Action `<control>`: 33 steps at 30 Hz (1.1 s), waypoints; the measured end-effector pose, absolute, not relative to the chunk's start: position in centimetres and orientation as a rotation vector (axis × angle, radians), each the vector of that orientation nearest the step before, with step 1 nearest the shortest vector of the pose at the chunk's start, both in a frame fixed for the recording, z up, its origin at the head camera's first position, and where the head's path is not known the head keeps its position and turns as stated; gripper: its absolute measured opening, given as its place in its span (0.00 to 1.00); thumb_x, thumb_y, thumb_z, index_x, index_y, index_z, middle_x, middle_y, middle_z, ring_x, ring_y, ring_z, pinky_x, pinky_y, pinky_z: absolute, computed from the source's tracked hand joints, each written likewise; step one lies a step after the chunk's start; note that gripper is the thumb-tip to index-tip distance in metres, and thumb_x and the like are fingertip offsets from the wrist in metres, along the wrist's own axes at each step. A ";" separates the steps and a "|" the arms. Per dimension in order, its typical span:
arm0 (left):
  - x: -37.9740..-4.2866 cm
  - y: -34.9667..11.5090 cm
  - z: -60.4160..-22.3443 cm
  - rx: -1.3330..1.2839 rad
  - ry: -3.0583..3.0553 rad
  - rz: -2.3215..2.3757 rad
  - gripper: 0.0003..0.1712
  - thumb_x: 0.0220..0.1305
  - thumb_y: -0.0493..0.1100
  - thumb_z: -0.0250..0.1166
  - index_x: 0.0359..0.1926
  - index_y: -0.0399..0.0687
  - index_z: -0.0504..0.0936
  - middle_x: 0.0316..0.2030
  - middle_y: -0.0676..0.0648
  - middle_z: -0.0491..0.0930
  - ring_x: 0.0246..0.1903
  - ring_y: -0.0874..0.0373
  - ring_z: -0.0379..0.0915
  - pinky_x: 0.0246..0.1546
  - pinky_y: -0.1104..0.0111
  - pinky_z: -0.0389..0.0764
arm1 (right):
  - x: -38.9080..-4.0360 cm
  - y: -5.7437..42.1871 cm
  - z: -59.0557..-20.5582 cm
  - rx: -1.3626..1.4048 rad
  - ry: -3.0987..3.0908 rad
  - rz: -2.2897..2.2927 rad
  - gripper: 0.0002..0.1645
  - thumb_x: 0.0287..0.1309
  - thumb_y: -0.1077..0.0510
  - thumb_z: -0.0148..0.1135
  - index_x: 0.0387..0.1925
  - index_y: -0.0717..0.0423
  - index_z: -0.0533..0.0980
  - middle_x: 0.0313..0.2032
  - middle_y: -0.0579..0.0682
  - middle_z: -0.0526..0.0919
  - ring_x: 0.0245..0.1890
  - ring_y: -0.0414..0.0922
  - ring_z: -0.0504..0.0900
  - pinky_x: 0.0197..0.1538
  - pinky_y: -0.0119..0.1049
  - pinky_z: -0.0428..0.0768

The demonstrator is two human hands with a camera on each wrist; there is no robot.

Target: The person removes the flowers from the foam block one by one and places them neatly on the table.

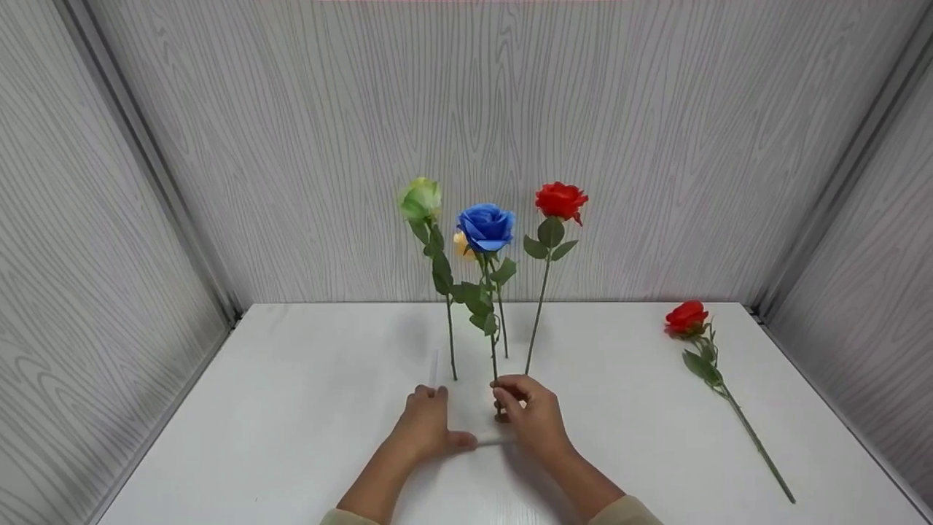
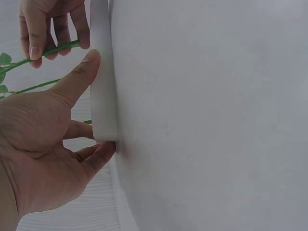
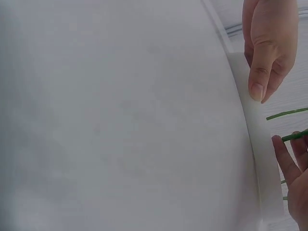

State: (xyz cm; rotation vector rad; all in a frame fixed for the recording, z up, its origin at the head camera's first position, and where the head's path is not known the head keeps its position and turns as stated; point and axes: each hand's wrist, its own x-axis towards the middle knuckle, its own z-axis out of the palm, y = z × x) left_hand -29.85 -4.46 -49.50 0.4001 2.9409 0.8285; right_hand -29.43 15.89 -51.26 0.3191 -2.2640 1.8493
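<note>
My right hand pinches the stem of a blue artificial rose near its lower end, and the flower stands upright above the fingers. The stem's cut end is close over a white slab on the table. At the slab's left front corner, my left hand holds it, the thumb along the front edge and the fingers at the left side. Behind the blue rose, a pale green rose, a red rose and a yellowish rose, partly hidden, stand up from the slab.
Another red rose lies on the right side of the white table, its stem pointing towards the front right. Grey wood-grain panels enclose the table at the back and both sides.
</note>
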 end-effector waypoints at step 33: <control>-30.2 -4.0 -49.3 0.266 2.868 0.842 0.64 0.53 0.58 0.86 0.76 0.23 0.66 0.68 0.25 0.70 0.72 0.31 0.69 0.76 0.45 0.75 | -27.3 20.3 -50.4 0.294 -2.270 1.807 0.10 0.73 0.66 0.67 0.51 0.65 0.84 0.44 0.59 0.83 0.40 0.41 0.86 0.43 0.38 0.94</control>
